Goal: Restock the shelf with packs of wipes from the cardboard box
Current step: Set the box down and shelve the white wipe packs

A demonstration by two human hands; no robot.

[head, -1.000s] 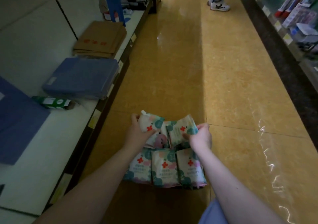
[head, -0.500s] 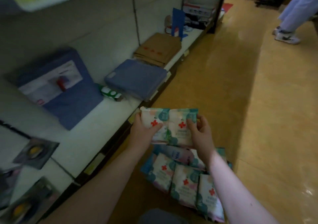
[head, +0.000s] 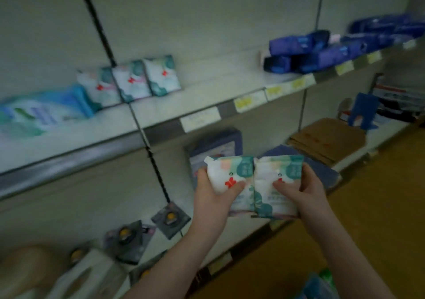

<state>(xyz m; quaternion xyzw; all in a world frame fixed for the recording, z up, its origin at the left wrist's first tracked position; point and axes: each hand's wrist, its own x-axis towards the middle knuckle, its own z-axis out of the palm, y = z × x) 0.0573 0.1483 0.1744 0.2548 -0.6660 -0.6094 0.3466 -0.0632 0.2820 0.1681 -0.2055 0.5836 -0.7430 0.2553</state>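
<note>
Upper shelf (head: 158, 112): three wipes packs (head: 130, 80) stand in a row, above and left of the fingers. Left hand (head: 210, 198): fingers curled round the left wipes pack (head: 226, 172), thumb on its front. The right wipes pack (head: 279, 167) touches it edge to edge. Right hand (head: 309, 193): fingers grasp that pack's outer edge, thumb on its front.

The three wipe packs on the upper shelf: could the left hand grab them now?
Probably not: the left hand grips a wipe pack; the path to the shelved packs looks free.
</note>
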